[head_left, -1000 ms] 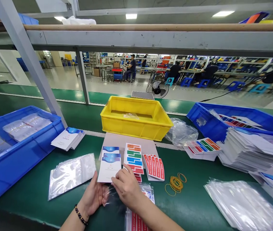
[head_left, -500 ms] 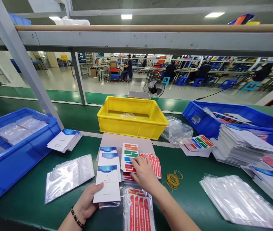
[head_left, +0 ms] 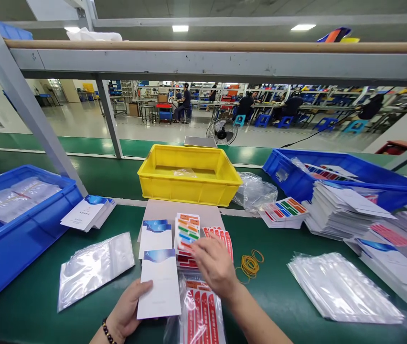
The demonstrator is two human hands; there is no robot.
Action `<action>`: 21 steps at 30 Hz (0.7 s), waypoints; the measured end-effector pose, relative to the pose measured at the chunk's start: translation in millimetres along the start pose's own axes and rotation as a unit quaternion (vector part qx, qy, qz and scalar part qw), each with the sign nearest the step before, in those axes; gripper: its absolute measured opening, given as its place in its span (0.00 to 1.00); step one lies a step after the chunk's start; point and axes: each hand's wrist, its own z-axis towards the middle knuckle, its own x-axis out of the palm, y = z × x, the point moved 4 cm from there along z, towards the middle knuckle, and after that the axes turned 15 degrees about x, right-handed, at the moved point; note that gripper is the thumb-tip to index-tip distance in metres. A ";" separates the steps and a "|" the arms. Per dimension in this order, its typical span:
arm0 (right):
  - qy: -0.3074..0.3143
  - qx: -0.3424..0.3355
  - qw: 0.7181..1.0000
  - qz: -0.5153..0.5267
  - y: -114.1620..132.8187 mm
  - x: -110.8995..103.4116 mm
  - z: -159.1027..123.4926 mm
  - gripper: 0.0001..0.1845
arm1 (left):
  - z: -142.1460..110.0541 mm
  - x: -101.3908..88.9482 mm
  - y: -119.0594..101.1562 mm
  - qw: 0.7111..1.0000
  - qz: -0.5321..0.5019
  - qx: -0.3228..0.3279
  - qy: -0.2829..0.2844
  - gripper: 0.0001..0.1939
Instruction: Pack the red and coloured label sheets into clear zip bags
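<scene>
My left hand [head_left: 128, 306] grips a white booklet [head_left: 159, 286] with a blue top band by its left edge, thumb on its face. More such booklets [head_left: 155, 234] lie just behind it. My right hand [head_left: 214, 263] is closed, its fingertips at the lower right corner of a multicoloured sticker sheet [head_left: 187, 231], which looks bent and blurred there. Red sticker sheets [head_left: 223, 237] lie beside and under it. In front, a clear plastic bag [head_left: 203, 310] holds red and orange label sheets. Part of that bag is hidden by the booklet and my right hand.
A yellow bin [head_left: 189, 186] stands behind, with blue bins at left [head_left: 27, 239] and right [head_left: 271, 167]. Clear bags [head_left: 96, 267] lie left, others [head_left: 343, 286] right. Rubber bands [head_left: 250, 265] sit near my right hand. Paper stacks [head_left: 339, 210] crowd the right side.
My left hand has brought the booklet slightly nearer to me. My right hand's fingers have drawn together at the sticker sheet, whose surface now looks bent. The view has shifted a little.
</scene>
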 end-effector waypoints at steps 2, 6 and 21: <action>0.040 -0.053 0.998 0.020 30.9 -0.2 -11.8 0.12 | -0.9 9.7 4.6 0.998 -0.053 -0.017 0.012 0.22; 0.136 -0.094 0.984 0.071 61.0 5.9 -34.8 0.12 | -0.3 18.6 7.9 0.998 -0.045 -0.034 -0.012 0.25; 0.091 0.095 0.974 -0.183 -112.0 4.8 -45.2 0.12 | -9.1 63.0 15.4 0.992 0.011 -0.095 0.083 0.20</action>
